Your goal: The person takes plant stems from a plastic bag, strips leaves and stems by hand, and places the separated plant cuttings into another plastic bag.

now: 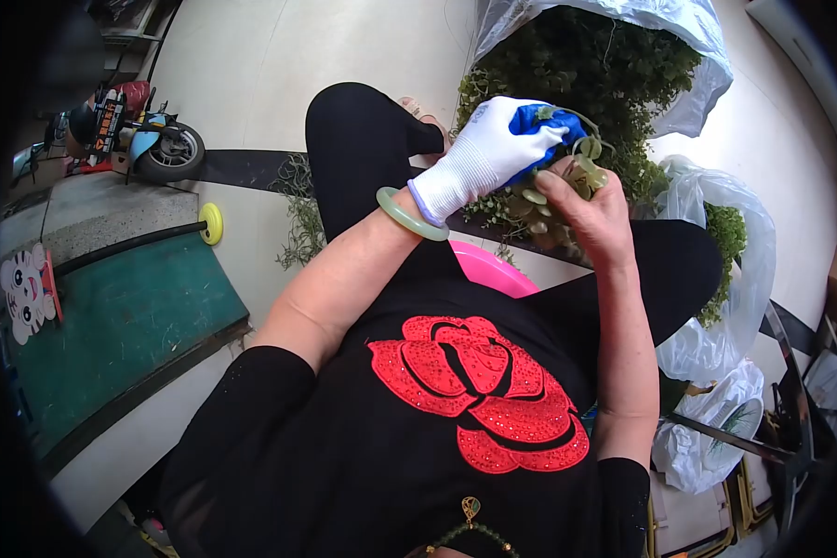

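My left hand (516,139), in a white knitted glove with blue coated fingers, is closed at the top of a bunch of leafy sprigs. My bare right hand (591,205) grips the same leafy sprigs (538,212) from the right, thumb across the stems. Rounded, pale green leaves hang below the two hands, and a thin curved stem (593,130) loops up beside the glove. The fingertips touch or nearly touch, so the exact grip of each is partly hidden. Just beyond lies a large heap of dark green foliage (577,65).
White plastic (707,37) surrounds the heap. On the right, a clear bag (758,251) holds brighter greenery (724,251). Something pink (493,270) shows between my legs. Loose sprigs (302,209) lie on the floor at left, near a green board (149,316) and a toy-like motorbike (163,144).
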A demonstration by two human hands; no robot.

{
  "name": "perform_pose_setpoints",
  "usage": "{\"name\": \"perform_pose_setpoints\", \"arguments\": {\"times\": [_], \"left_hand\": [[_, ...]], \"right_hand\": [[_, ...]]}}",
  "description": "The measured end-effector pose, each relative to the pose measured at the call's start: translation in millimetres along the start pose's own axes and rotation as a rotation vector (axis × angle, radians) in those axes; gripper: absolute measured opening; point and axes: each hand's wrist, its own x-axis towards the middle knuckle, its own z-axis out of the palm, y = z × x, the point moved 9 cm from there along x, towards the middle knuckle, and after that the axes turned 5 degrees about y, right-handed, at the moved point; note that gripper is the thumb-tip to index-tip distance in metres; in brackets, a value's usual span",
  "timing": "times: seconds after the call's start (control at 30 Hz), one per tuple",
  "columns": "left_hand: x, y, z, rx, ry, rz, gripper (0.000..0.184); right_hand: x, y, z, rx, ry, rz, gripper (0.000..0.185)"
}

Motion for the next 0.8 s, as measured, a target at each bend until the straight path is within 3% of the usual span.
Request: {"name": "perform_pose_setpoints", "arguments": {"times": [0.1, 0.17, 0.23, 0.33, 0.4, 0.43, 0.47, 0.57, 0.63, 0.7, 0.77, 0.8], "left_hand": [[0.6, -7.6, -12.8, -0.169, -0.022, -0.180, 0.023], [4.2, -2.7, -23.6, -0.235, -0.002, -0.153, 0.025], [7.6, -9.8, -35.1, -0.195, 0.042, -0.189, 0.025], [4.3, 10.6, -20.3, -0.470, -0.133, -0.127, 0.029], [0.3, 10.8, -10.9, -0.534, -0.372, 0.051, 0.035], [-3.6, 2.0, -1.7, -0.852, -0.434, -0.075, 0.035], [-11.1, 5.9, 1.4, -0.914, -0.507, -0.014, 0.036], [-20.9, 3.6, 8.7, -1.108, -0.384, -0.026, 0.036], [-29.2, -3.1, 5.7, -0.904, -0.238, -0.157, 0.026], [-30.3, 19.6, 15.0, -1.104, -0.302, -0.219, 0.020], [-42.3, 13.0, 17.8, -0.982, -0.341, -0.229, 0.019], [-41.4, 17.0, -2.8, -0.852, -0.136, -0.263, 0.021]], "right_hand": [[2.6, 3.5, -13.8, -0.118, -0.041, 0.012, 0.012], [-5.9, 12.7, -23.5, 0.141, 0.058, 0.103, 0.016], [-2.9, 9.5, -27.3, 0.158, -0.005, -0.124, 0.019], [-15.3, 5.1, -20.2, 0.470, 0.025, 0.018, 0.022], [-18.3, 15.1, -18.8, 0.384, -0.020, 0.103, 0.023], [-20.3, 20.2, -18.7, 0.341, -0.040, 0.144, 0.024], [-21.6, 20.5, -13.7, 0.247, -0.038, 0.132, 0.025], [-22.4, 19.6, -4.3, 0.133, -0.137, 0.044, 0.025], [-26.2, -3.3, -3.1, -0.197, -0.187, -0.149, 0.024], [-32.8, -23.8, 0.0, -0.438, -0.262, -0.289, 0.021], [-44.6, -37.9, 2.8, -0.584, -0.361, -0.372, 0.019], [-50.3, -37.0, -4.8, -0.732, -0.419, -0.277, 0.016]]}}
